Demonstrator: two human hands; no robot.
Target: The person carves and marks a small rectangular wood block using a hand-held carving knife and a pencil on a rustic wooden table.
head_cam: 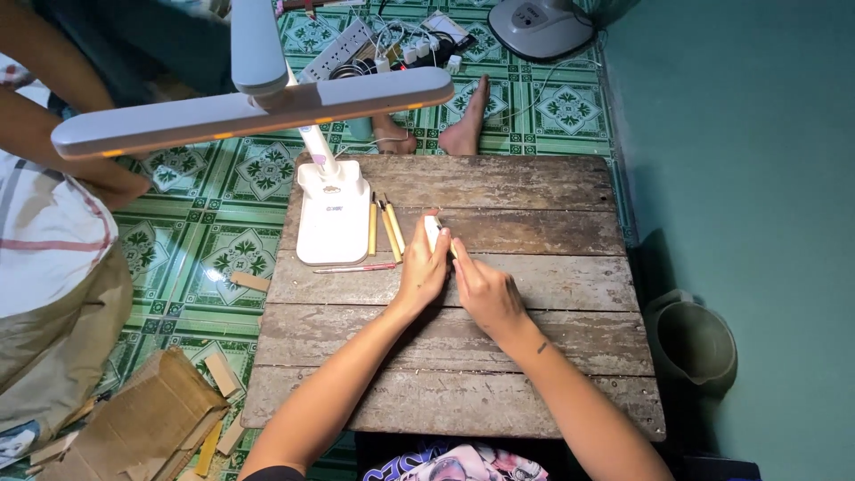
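Note:
My left hand (422,270) grips a small pale block of wood (432,230) and holds it upright over the middle of a worn wooden table (534,191). My right hand (485,289) is pressed against the block from the right, fingers closed around a thin tool whose tip is hidden between the hands. Both forearms reach in from the near edge. Three wooden-handled carving tools (385,228) lie side by side just left of the block, and a thin pink pencil (354,267) lies in front of them.
A white desk lamp (331,214) stands on the table's far left, its long head (254,111) overhanging the floor. Another person sits at left. Someone's bare feet (463,125) rest beyond the table. Cardboard and wood scraps (147,419) lie lower left; a bucket (690,338) stands right.

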